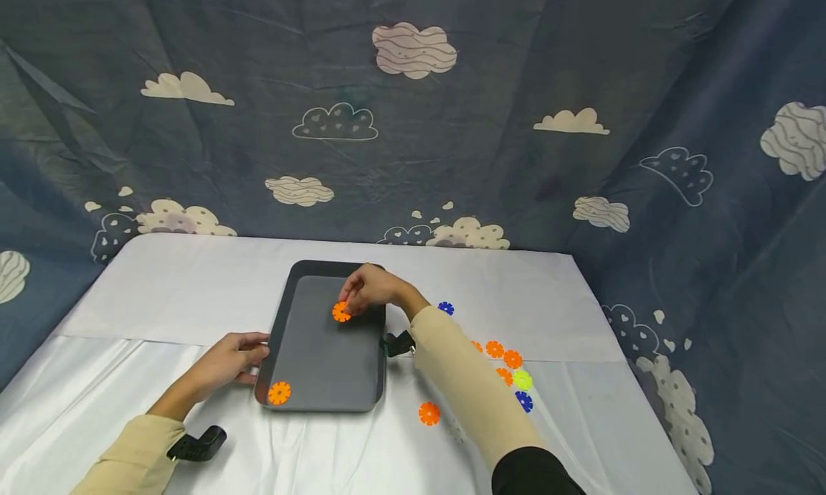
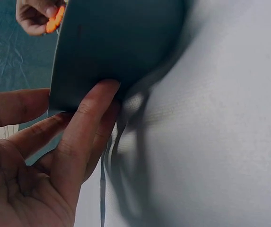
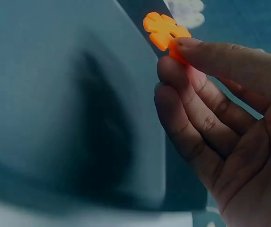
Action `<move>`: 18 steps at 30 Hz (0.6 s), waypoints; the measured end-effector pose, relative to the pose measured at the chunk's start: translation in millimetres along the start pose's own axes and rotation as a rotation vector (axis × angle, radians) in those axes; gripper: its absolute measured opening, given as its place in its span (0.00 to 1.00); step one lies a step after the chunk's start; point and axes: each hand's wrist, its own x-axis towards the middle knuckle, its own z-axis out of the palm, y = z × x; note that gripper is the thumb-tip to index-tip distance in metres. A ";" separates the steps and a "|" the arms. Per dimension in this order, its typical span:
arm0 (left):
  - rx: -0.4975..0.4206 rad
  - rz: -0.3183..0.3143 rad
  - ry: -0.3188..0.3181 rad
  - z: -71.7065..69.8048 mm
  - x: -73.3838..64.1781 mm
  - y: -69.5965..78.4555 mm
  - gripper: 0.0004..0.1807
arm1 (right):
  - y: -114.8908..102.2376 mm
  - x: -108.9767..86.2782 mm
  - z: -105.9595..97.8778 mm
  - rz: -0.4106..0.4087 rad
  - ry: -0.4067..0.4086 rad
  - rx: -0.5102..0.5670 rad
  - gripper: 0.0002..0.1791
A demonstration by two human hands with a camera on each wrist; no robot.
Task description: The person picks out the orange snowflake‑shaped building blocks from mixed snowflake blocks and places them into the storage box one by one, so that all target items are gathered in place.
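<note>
A dark grey rectangular tray (image 1: 323,351) lies on the white cloth. My left hand (image 1: 229,362) holds its left edge, fingertips against the outer wall (image 2: 111,52). Above the tray's upper right part, my right hand (image 1: 374,288) pinches an orange snowflake-shaped plastic disc (image 1: 340,311) between thumb and fingertips. Close up in the right wrist view, that notched disc (image 3: 161,30) stands tilted over the tray. A second orange disc (image 1: 279,393) rests inside the tray's near left corner.
Right of the tray, several loose discs lie on the cloth: orange (image 1: 513,359), yellow-green (image 1: 523,379) and blue (image 1: 524,402). A lone orange disc (image 1: 429,413) sits nearer, and a blue one (image 1: 446,308) farther back, beside the right forearm. A dark cloud-patterned curtain (image 1: 490,122) hangs behind.
</note>
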 end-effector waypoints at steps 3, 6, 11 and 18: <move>0.000 0.000 0.005 -0.8 0.5 -0.9 0.27 | -4.9 9.2 12.4 -0.005 -0.041 0.013 0.10; 0.002 -0.003 0.008 -0.7 1.5 -1.3 0.27 | -8.1 16.3 23.6 -0.004 -0.071 0.012 0.10; -0.002 -0.009 0.002 -1.0 2.3 -2.0 0.27 | -11.2 26.8 44.0 0.001 -0.117 -0.003 0.08; -0.006 -0.015 0.002 -0.9 2.7 -2.1 0.27 | -16.8 36.9 73.4 0.014 -0.181 0.013 0.06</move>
